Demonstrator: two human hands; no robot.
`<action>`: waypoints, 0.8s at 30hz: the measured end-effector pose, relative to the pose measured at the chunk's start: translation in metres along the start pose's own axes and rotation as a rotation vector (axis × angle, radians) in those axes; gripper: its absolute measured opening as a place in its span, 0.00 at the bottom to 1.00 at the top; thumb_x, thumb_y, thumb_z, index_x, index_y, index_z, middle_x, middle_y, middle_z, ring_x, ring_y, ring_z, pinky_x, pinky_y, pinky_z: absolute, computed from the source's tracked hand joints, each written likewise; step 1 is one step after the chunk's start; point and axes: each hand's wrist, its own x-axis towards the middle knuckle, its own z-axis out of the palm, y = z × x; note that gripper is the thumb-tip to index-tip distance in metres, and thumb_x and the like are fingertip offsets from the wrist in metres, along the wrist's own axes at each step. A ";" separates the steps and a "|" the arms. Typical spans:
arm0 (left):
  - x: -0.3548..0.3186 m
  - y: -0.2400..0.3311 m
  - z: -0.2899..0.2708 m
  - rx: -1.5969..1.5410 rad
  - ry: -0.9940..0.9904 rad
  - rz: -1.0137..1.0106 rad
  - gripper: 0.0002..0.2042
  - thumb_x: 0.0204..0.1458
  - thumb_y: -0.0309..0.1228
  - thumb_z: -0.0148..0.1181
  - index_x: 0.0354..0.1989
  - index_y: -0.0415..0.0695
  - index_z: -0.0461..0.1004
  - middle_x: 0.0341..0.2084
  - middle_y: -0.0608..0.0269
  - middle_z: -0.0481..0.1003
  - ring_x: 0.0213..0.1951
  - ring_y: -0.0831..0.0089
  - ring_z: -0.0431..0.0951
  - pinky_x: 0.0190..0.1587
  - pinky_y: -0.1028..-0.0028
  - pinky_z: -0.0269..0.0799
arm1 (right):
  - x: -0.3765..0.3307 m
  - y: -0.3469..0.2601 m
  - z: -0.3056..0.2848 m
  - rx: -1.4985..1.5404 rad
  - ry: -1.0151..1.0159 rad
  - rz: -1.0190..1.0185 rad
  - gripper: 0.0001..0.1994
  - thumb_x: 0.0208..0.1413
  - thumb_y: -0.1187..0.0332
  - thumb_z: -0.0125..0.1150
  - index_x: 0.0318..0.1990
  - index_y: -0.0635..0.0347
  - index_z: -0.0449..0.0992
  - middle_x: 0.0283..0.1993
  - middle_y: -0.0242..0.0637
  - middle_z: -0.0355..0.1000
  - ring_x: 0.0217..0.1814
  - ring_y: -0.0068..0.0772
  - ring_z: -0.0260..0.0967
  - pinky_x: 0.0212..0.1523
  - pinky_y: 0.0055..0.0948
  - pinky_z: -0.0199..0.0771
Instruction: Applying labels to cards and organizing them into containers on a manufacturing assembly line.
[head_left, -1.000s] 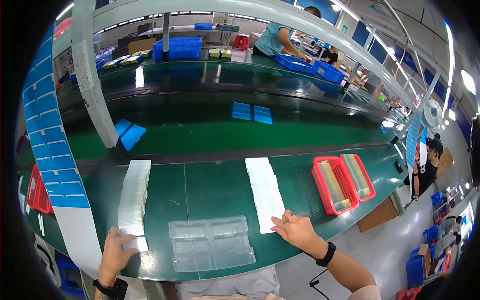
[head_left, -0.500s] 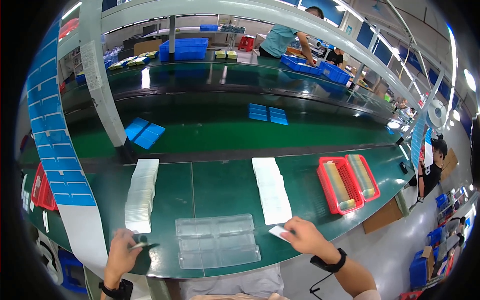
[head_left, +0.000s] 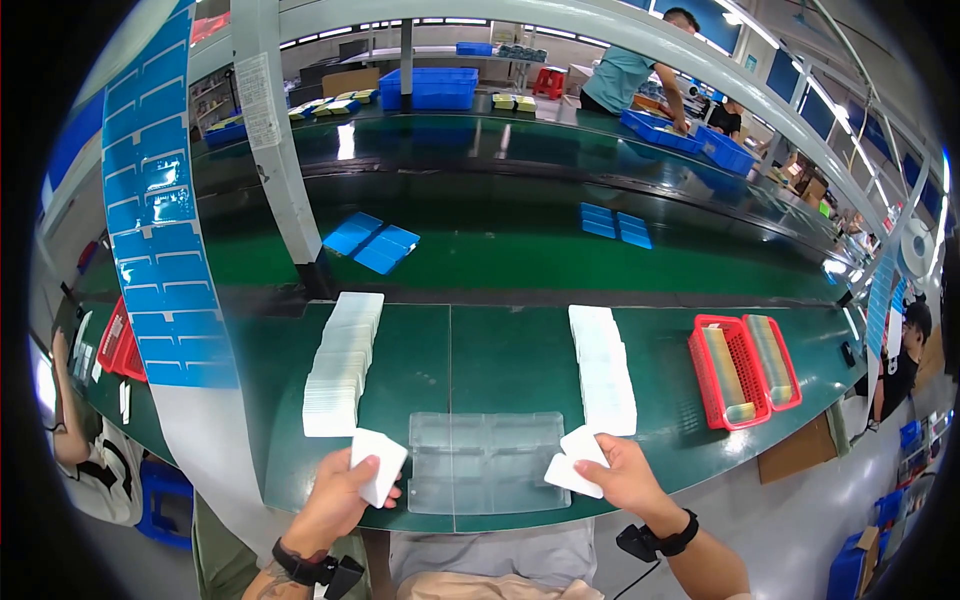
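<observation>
My left hand point(head_left: 338, 495) pinches white cards point(head_left: 378, 468) with rounded corners between thumb and fingers, just left of a clear plastic tray point(head_left: 488, 465). How many cards it holds is hard to tell. At the tray's right edge, my right hand point(head_left: 628, 478) grips two fanned white cards point(head_left: 574, 474). The see-through tray lies flat on the green table and is divided into several pockets. Beyond my left hand runs a long overlapping row of white cards point(head_left: 340, 375). A similar row of white cards point(head_left: 604, 372) lies beyond my right hand.
Red baskets point(head_left: 714, 385) with upright stacks of cards stand at right. A strip of blue printed sheets point(head_left: 165, 250) hangs at left by a grey post point(head_left: 275, 150). Blue sheets point(head_left: 372, 243) lie on the green belt point(head_left: 480, 255) beyond. Across it, a person point(head_left: 630, 75) reaches into blue bins.
Both hands have moved in toward the tray's sides. The left now shows white cards facing up, and the right shows two cards where one was seen. The whole view has shifted.
</observation>
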 end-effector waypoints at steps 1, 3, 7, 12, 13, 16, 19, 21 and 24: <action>0.003 0.001 0.010 0.096 -0.001 0.054 0.14 0.65 0.30 0.57 0.50 0.30 0.74 0.35 0.51 0.80 0.33 0.67 0.82 0.33 0.71 0.79 | 0.001 -0.006 0.007 0.001 -0.005 0.001 0.10 0.61 0.71 0.65 0.45 0.69 0.78 0.36 0.37 0.79 0.34 0.27 0.76 0.35 0.28 0.75; 0.012 -0.002 0.021 0.430 -0.025 0.173 0.11 0.61 0.29 0.62 0.45 0.31 0.78 0.34 0.56 0.82 0.34 0.73 0.81 0.35 0.73 0.77 | 0.002 -0.030 0.027 -0.160 -0.018 -0.010 0.08 0.59 0.73 0.66 0.43 0.68 0.79 0.39 0.36 0.80 0.38 0.19 0.74 0.39 0.24 0.73; 0.025 -0.022 0.047 1.154 -0.118 0.634 0.10 0.46 0.22 0.67 0.36 0.50 0.86 0.35 0.66 0.83 0.41 0.62 0.80 0.47 0.63 0.72 | 0.005 -0.015 0.051 -0.640 -0.041 -0.495 0.07 0.49 0.71 0.69 0.37 0.55 0.83 0.37 0.39 0.80 0.38 0.39 0.77 0.39 0.36 0.77; 0.029 -0.032 0.055 1.368 -0.084 0.750 0.18 0.37 0.19 0.64 0.35 0.55 0.87 0.45 0.69 0.79 0.51 0.59 0.74 0.54 0.59 0.63 | 0.002 -0.015 0.062 -0.851 0.068 -0.586 0.12 0.38 0.75 0.67 0.35 0.51 0.83 0.39 0.32 0.78 0.43 0.38 0.72 0.42 0.37 0.75; 0.030 -0.032 0.054 1.361 -0.091 0.734 0.19 0.35 0.18 0.63 0.35 0.56 0.87 0.48 0.70 0.77 0.53 0.61 0.72 0.56 0.59 0.60 | 0.001 -0.020 0.061 -0.868 0.082 -0.619 0.10 0.41 0.74 0.68 0.35 0.53 0.83 0.37 0.34 0.78 0.41 0.41 0.73 0.42 0.39 0.75; 0.025 -0.025 0.048 1.319 -0.062 0.876 0.14 0.41 0.18 0.65 0.36 0.49 0.86 0.42 0.66 0.80 0.45 0.65 0.78 0.49 0.63 0.68 | 0.002 -0.008 0.053 -0.674 0.183 -0.562 0.06 0.48 0.72 0.69 0.35 0.56 0.82 0.34 0.37 0.77 0.35 0.43 0.73 0.39 0.40 0.76; 0.013 -0.008 0.037 0.639 0.092 0.229 0.06 0.54 0.26 0.65 0.38 0.41 0.83 0.38 0.61 0.80 0.35 0.74 0.78 0.39 0.71 0.73 | -0.001 -0.020 0.027 0.047 0.153 0.059 0.10 0.64 0.65 0.59 0.41 0.65 0.77 0.30 0.39 0.77 0.27 0.23 0.72 0.27 0.26 0.73; 0.021 0.003 0.027 0.224 0.032 0.178 0.12 0.64 0.32 0.55 0.42 0.33 0.78 0.27 0.63 0.79 0.25 0.76 0.76 0.28 0.73 0.72 | 0.011 -0.019 0.002 0.550 -0.085 0.278 0.13 0.69 0.63 0.51 0.43 0.67 0.75 0.30 0.36 0.77 0.25 0.21 0.70 0.26 0.24 0.70; 0.039 0.003 0.027 0.188 0.009 0.172 0.13 0.66 0.33 0.51 0.44 0.36 0.78 0.26 0.58 0.79 0.24 0.71 0.77 0.28 0.69 0.73 | 0.028 -0.025 0.010 0.129 -0.173 0.275 0.17 0.72 0.60 0.45 0.43 0.66 0.73 0.30 0.35 0.77 0.25 0.21 0.70 0.25 0.25 0.68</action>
